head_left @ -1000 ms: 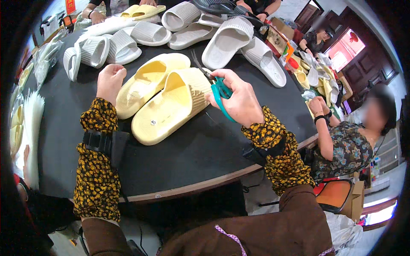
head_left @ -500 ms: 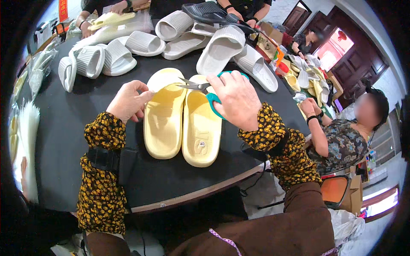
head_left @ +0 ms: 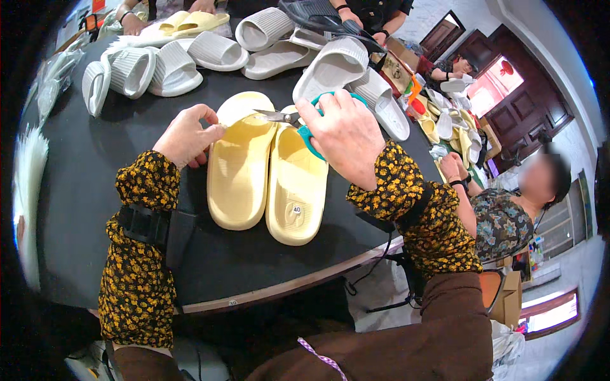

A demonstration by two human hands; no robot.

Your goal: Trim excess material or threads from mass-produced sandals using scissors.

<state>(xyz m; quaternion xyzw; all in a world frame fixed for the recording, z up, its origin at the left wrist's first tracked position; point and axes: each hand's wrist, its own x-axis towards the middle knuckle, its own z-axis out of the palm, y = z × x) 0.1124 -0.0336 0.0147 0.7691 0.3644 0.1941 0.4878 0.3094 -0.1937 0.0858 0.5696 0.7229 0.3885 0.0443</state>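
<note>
A pair of pale yellow slide slippers lies side by side on the dark table, the left slipper and the right slipper, toes pointing away from me. My right hand grips scissors with teal handles above the right slipper. Their blades reach left over the left slipper's strap. My left hand is closed in a pinch at the left edge of that strap; whatever is between its fingertips is too small to name. A small round sticker is on the right slipper's insole.
Several grey slippers line the far side of the table, with a black slipper among them. Clear plastic bags lie at the left. Across the table, people handle yellow slippers. A seated person works at right.
The scissors and both my hands have shifted slightly up and left in view, along with the whole table. The scissor blades appear closer together. Across the table, more of the yellow slippers shows.
</note>
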